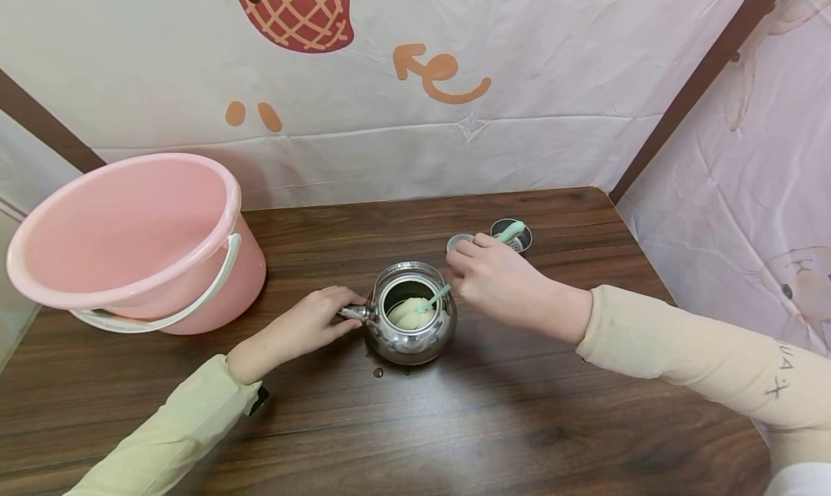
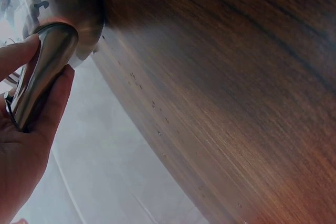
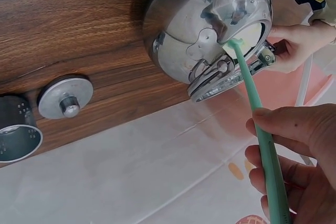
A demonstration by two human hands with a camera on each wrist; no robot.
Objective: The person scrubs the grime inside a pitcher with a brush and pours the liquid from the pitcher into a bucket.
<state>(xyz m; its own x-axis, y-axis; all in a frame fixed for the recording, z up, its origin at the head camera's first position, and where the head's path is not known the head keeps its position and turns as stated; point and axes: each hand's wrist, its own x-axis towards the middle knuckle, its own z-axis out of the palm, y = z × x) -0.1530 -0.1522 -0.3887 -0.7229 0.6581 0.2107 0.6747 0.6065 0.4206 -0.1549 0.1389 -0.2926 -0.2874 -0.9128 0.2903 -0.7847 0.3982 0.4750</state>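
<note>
A shiny steel teapot (image 1: pixel 410 348) stands on the wooden table without its lid, its wire handle (image 1: pixel 404 267) leaning toward the back. My left hand (image 1: pixel 305 328) grips the teapot's spout (image 2: pixel 47 72) between thumb and fingers. With my right hand (image 1: pixel 496 283) I hold the green handle (image 3: pixel 268 166) of a sponge brush, thumb on one side and fingers on the other. The brush's pale yellow sponge head (image 1: pixel 410 314) sits inside the teapot's mouth. From the head view, my right hand hides the middle of the brush handle.
Behind my right hand lie the teapot's round lid (image 3: pixel 62 95) and a perforated metal strainer (image 3: pixel 21 142). A big pink bucket (image 1: pixel 221 294) with a white handle stands at the left. Water drops (image 1: pixel 379 373) dot the table (image 1: pixel 519 424). A printed cloth (image 1: pixel 363 157) hangs behind.
</note>
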